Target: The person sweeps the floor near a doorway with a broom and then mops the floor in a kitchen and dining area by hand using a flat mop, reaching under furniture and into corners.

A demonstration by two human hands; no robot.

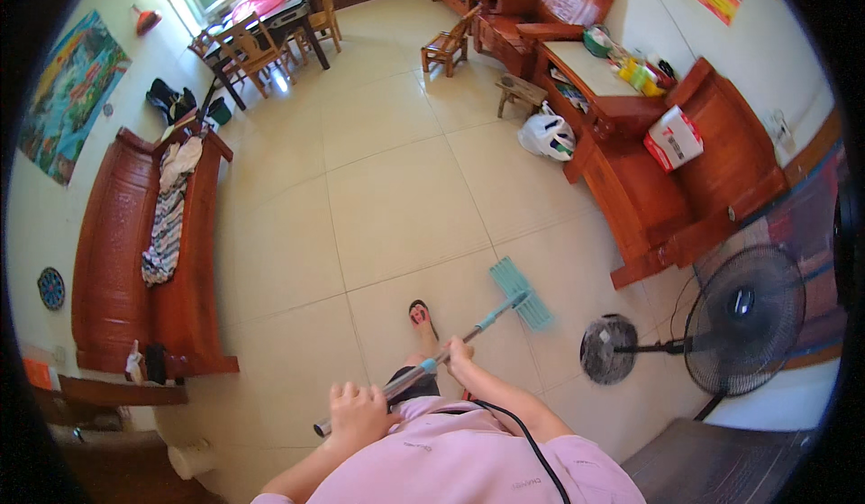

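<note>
A flat mop with a metal pole (404, 382) slants across my front. My left hand (359, 409) wraps the pole near its top end, close to my waist. Lower down the shaft, my right hand (458, 353) grips it too, past a pale blue collar (428, 365). The teal mop head (520, 293) rests on the cream tiled floor (405, 220), ahead of me and to the right. My sandalled foot (420, 313) stands left of the mop head.
A pedestal fan (743, 320) stands at the right, its round base (609, 348) near the mop. Carved wooden benches line the left (196, 281) and right (635, 193). A white plastic bag (546, 136), a low stool (520, 90) and a small chair (446, 46) sit on the floor.
</note>
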